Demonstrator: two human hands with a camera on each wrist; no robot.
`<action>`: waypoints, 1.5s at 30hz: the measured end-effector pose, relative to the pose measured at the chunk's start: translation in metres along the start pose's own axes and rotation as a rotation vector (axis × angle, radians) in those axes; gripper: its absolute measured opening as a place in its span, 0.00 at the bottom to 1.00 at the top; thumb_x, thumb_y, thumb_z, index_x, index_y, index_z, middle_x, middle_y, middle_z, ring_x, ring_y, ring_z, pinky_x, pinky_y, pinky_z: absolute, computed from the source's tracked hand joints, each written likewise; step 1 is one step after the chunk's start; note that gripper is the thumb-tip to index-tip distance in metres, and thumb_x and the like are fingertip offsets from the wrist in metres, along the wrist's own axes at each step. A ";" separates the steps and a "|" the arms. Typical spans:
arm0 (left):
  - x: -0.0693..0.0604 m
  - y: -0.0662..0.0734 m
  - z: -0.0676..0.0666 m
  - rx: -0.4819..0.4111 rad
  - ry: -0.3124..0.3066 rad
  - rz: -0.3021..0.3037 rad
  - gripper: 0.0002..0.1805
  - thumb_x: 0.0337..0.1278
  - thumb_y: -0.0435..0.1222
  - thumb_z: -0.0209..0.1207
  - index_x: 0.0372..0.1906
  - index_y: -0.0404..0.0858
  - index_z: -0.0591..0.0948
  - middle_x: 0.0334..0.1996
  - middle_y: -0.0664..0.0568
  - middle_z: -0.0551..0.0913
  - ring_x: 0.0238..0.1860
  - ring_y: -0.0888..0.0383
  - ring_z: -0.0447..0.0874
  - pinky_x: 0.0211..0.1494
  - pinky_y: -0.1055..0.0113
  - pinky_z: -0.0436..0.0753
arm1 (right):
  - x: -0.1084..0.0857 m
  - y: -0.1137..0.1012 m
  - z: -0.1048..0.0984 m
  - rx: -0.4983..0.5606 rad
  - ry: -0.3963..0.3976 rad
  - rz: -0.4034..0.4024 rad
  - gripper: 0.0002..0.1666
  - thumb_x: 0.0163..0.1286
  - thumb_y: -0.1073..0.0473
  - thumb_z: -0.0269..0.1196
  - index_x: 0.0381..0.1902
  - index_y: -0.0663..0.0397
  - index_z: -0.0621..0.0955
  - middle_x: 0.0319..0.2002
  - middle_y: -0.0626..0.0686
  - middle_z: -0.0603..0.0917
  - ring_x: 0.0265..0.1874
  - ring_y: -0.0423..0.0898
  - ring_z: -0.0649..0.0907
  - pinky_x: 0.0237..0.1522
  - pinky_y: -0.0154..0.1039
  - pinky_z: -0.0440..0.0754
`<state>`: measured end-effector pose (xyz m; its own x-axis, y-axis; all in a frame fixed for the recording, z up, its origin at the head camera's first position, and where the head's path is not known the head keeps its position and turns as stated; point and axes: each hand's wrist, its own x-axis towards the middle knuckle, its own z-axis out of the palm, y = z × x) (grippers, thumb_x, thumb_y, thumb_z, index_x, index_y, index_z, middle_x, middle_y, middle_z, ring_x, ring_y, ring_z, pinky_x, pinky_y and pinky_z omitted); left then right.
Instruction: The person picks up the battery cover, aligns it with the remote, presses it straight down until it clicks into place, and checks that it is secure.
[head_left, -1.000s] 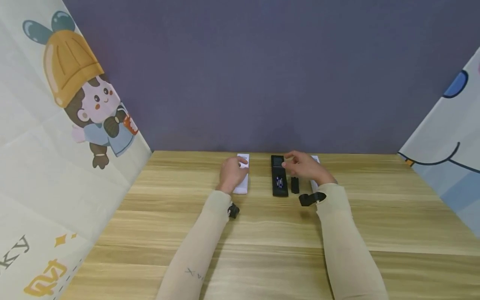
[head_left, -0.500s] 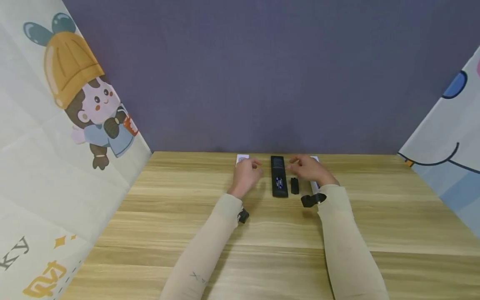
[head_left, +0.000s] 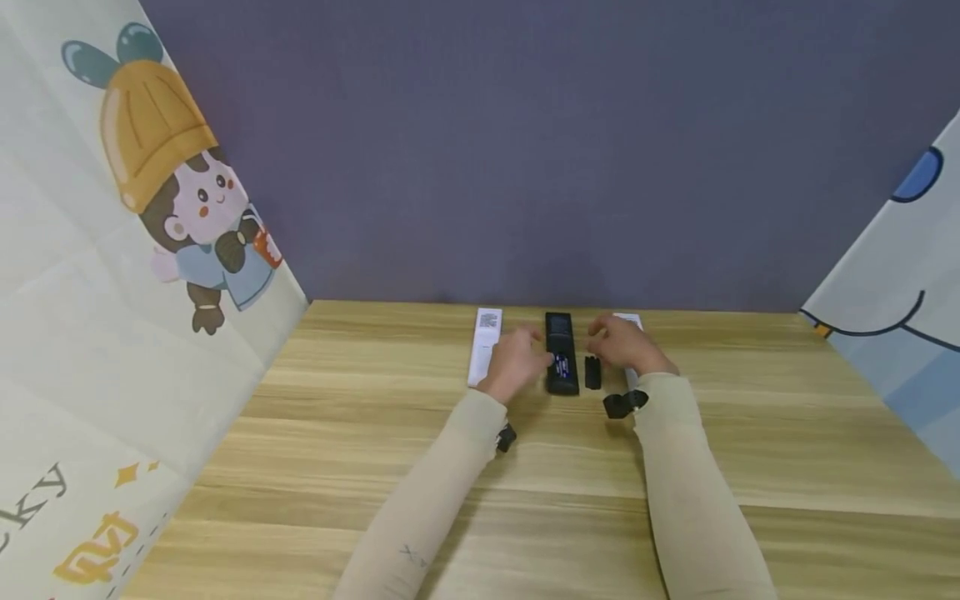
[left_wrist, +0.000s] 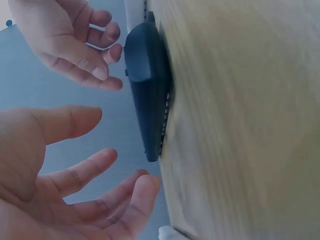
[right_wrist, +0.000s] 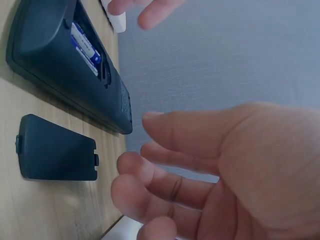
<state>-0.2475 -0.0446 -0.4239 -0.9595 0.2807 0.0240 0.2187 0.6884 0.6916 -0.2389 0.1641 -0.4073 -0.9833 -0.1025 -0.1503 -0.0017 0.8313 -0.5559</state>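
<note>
A black remote control (head_left: 560,329) lies back up on the table, its battery compartment uncovered. Inside show blue-and-white batteries (right_wrist: 85,46). Beside it on the right is the loose black battery cover (right_wrist: 57,150), lying flat. My left hand (head_left: 516,363) hovers at the remote's left side, thumb and fingers spread apart and holding nothing. My right hand (head_left: 628,345) is above and right of the cover, its fingers loosely bent with nothing between them. In the right wrist view, a gap shows between its fingertips and the remote.
A slim white remote-like object (head_left: 483,346) with a printed label lies left of the black remote. Another white one (head_left: 630,317) is partly hidden under my right hand. Behind the wooden table (head_left: 375,433) stands a grey-blue partition (head_left: 480,150).
My left hand has moved right, from over the left white object to beside the black remote. The right hand has shifted slightly right, away from the black remote.
</note>
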 end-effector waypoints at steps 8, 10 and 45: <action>0.003 0.001 0.011 0.103 -0.014 0.009 0.25 0.64 0.46 0.67 0.62 0.40 0.81 0.59 0.45 0.85 0.57 0.51 0.83 0.59 0.57 0.82 | 0.004 -0.002 0.004 -0.051 -0.002 0.010 0.27 0.74 0.55 0.58 0.64 0.68 0.75 0.35 0.61 0.88 0.32 0.51 0.84 0.49 0.51 0.80; 0.005 0.002 0.012 0.120 -0.019 0.017 0.25 0.65 0.47 0.66 0.62 0.39 0.82 0.59 0.45 0.85 0.59 0.49 0.83 0.60 0.57 0.82 | 0.005 -0.002 0.006 -0.060 -0.004 0.016 0.27 0.74 0.55 0.58 0.64 0.67 0.76 0.43 0.63 0.87 0.36 0.53 0.84 0.50 0.52 0.80; 0.032 0.014 0.039 0.190 0.091 -0.089 0.19 0.62 0.47 0.67 0.55 0.43 0.84 0.52 0.46 0.88 0.51 0.48 0.87 0.52 0.55 0.84 | 0.009 0.003 0.019 0.043 -0.033 0.148 0.17 0.74 0.61 0.63 0.54 0.67 0.78 0.49 0.67 0.83 0.27 0.46 0.84 0.29 0.38 0.84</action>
<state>-0.2677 0.0005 -0.4417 -0.9866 0.1581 0.0401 0.1542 0.8235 0.5460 -0.2448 0.1555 -0.4256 -0.9657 0.0010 -0.2598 0.1514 0.8148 -0.5597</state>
